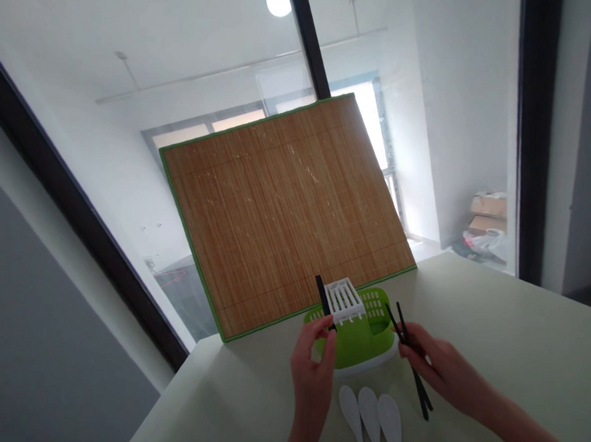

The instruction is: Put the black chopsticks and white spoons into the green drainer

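Observation:
A green utensil holder [355, 348] with a white base stands on the table, and a white slotted rack [343, 298] sits over its far left part. My left hand [313, 362] is at the holder's left side, fingers pinched round the lower end of a flat black strip [321, 290], possibly a handle, which slants up beside the rack. At the holder's right, my right hand [431, 363] is closed on a pair of black chopsticks [419, 387], their upper ends crossing in front of the holder's right edge. Three white spoons [370, 412] lie side by side before the holder.
A brown bamboo mat [285, 220] with green edging leans against the glass behind the holder. The pale table [499, 333] extends to the right. Dark window frames [533, 142] surround the glass, and cardboard boxes [489, 206] are stacked beyond it.

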The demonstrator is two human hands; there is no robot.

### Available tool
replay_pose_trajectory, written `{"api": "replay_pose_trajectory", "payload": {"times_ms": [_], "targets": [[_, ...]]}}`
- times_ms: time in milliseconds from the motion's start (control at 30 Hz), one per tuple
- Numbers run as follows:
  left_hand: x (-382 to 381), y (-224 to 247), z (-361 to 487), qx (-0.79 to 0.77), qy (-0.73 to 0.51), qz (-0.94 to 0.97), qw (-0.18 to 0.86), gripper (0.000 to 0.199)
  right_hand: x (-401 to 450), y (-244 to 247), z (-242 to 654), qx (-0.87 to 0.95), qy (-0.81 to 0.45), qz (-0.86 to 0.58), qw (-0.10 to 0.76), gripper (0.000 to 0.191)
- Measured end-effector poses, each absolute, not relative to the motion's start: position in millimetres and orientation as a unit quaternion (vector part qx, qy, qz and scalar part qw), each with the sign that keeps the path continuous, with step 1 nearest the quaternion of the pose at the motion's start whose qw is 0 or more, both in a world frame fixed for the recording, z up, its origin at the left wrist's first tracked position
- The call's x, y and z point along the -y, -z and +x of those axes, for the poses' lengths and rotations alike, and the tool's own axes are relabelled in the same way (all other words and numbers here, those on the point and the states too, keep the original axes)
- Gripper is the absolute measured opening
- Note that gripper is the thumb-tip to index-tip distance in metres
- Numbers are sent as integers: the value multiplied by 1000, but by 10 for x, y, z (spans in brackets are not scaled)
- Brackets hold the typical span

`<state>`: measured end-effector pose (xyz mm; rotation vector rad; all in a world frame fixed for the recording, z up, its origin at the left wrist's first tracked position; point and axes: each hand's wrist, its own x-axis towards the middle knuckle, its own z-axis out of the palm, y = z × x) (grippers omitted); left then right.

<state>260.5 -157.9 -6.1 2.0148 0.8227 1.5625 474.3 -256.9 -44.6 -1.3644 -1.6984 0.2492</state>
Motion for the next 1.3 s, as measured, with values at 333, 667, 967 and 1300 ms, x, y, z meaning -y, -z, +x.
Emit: {"api": "replay_pose_trajectory", "payload": {"times_ms": [333,667,967,1300], "targets": [[1790,221,2821,-253,-478,789,290,22,2612,569,4697,683,-98,-566,451,20],[1887,265,2897,-219,-447,772,394,25,2655,512,4659,724,-115,-547,403,21],[1942,192,2858,-183,-375,713,563,10,2708,391,4480,777,-202,-453,388,16],[1972,128,2891,-237,-414,731,487,8,2572,685,4590,741,-204,-483,419,21]]}}
